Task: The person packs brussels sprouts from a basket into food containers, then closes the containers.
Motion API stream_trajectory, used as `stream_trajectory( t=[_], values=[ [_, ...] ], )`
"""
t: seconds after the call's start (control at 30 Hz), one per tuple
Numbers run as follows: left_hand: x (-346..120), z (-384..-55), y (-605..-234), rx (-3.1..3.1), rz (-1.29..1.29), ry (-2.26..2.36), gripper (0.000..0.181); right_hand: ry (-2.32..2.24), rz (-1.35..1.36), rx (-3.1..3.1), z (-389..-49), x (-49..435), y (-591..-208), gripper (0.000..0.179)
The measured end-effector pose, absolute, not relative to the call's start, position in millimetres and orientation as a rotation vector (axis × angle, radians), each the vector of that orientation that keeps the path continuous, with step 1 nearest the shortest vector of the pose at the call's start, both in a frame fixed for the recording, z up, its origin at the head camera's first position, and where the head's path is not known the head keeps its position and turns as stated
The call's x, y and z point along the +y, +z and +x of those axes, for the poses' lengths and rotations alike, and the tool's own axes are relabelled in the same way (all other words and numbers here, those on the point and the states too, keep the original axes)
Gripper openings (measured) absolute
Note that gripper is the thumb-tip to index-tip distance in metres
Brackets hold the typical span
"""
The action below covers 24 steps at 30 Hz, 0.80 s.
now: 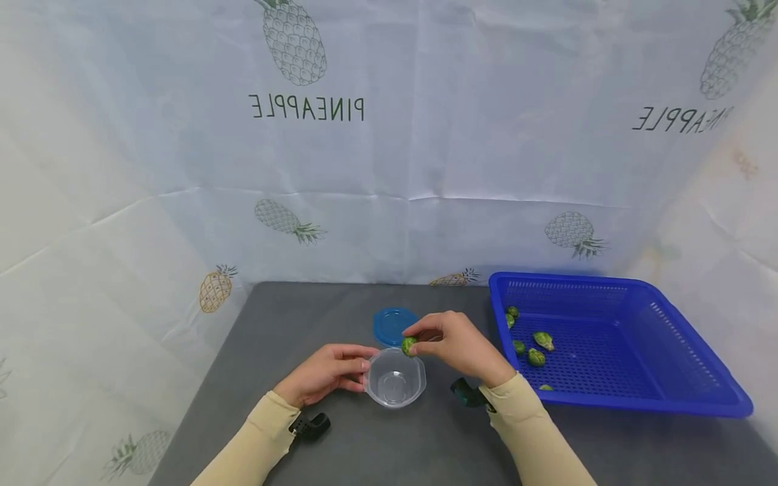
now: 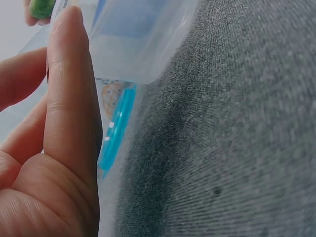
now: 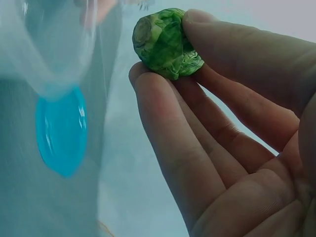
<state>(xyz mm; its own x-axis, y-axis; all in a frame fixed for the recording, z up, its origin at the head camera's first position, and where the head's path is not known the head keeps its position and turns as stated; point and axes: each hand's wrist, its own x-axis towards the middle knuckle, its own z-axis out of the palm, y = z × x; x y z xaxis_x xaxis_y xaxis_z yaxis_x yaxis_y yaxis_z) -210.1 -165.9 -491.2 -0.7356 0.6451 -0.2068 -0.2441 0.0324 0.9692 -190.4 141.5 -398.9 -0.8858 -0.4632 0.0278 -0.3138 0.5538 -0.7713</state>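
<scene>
A green Brussels sprout (image 1: pixel 409 345) is pinched between the thumb and fingers of my right hand (image 1: pixel 458 344), over the far rim of a clear plastic container (image 1: pixel 395 381). The right wrist view shows the cut stem end of the sprout (image 3: pixel 165 42) turned away from the palm. My left hand (image 1: pixel 331 370) holds the container by its left side, thumb and fingers at the rim. In the left wrist view the container wall (image 2: pixel 143 44) rises beside the thumb. No sprout shows inside the container.
Just beyond the container a round blue lid (image 1: pixel 392 327) lies on the grey table (image 1: pixel 292 310). To the right stands a blue basket (image 1: pixel 608 398) with several loose Brussels sprouts (image 1: pixel 536 358) along its left side. A pineapple-print cloth (image 1: pixel 425 155) hangs behind the table.
</scene>
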Motion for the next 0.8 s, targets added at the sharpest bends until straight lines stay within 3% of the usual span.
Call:
stream_trajectory(
  t=[0.8],
  values=[
    [-167.2, -208.5, -489.8, 1.607, 0.398, 1.767, 0.050, -1.107, -0.768, 2.533, -186.6, 90.7, -435.1, 0.022]
  ],
)
